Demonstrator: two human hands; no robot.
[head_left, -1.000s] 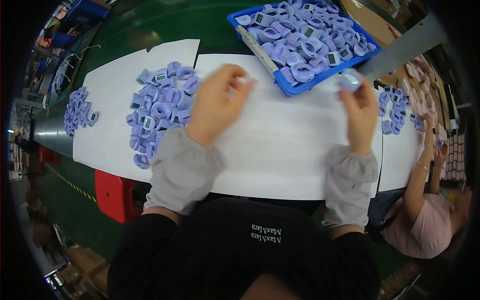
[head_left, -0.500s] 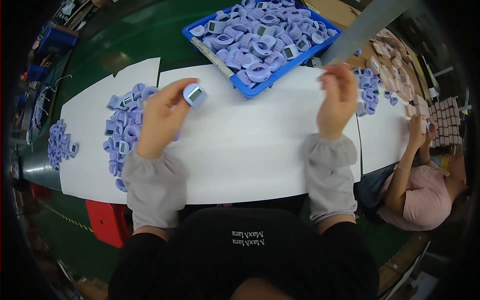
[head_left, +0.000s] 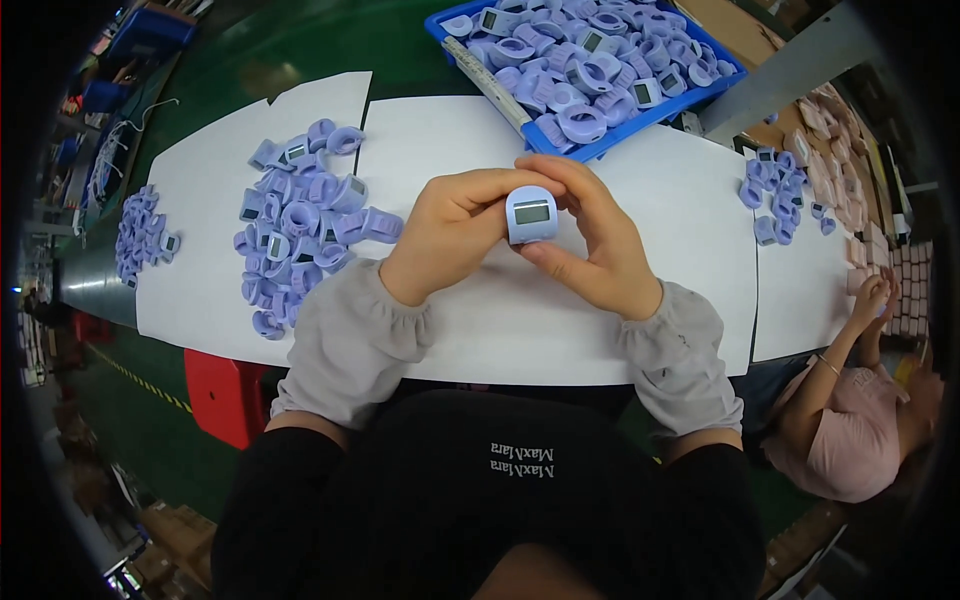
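Both your left hand and right hand pinch one lilac ring-shaped counter, display up, above the white sheet. Loosen either grip and it could drop, possibly rolling into the finished pile at nine o'clock.

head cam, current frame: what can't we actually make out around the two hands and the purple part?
- Purple ring-shaped part, head view: its back and underside are hidden by the left hand and right hand; what its small grey screen shows is too small to tell.
- Blue bin: far side cut off by the top edge.
- Pile of purple parts on the white sheet: lower pieces are covered by upper ones, so no count.
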